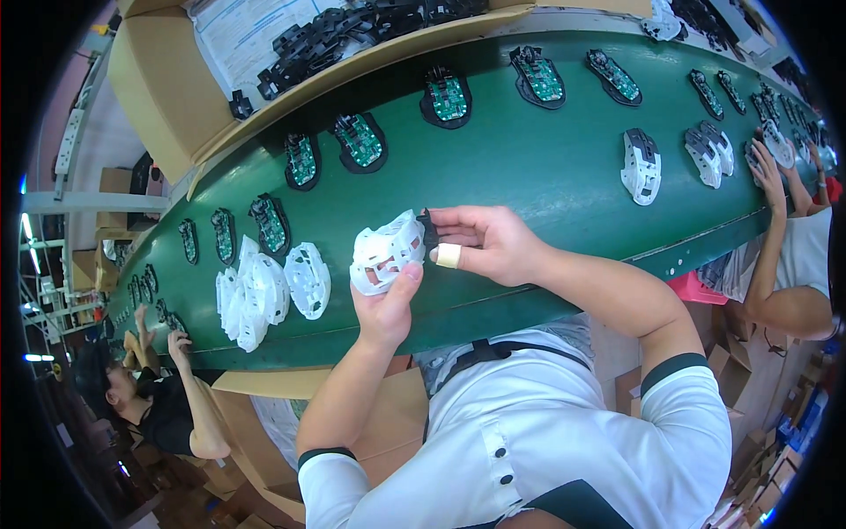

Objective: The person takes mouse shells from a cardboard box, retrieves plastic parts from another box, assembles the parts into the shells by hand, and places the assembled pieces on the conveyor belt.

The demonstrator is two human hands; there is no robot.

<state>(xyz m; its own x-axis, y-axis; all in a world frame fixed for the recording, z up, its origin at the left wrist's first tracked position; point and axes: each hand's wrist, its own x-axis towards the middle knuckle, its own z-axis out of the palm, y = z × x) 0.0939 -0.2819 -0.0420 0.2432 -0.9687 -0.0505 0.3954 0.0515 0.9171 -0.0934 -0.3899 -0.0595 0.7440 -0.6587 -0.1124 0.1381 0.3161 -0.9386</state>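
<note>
My left hand (385, 309) grips a white plastic mouse shell (388, 254) with cut-out openings, held above the near side of the green table. At the shell's right edge, my right hand (489, 242) pinches a small black plastic part (428, 231) between thumb and fingers. The black part appears to touch the shell. A pale band wraps the right thumb. Left of my hands lies a pile of white mouse shells (251, 295), with a single white shell (307, 280) beside it.
Mouse bases with green circuit boards (448, 97) line the green table (529, 176). A cardboard box (159, 97) of black plastic parts (335, 44) stands at the far side. White shells with black tops (642, 167) lie to the right. Co-workers' hands (768, 176) work at both ends.
</note>
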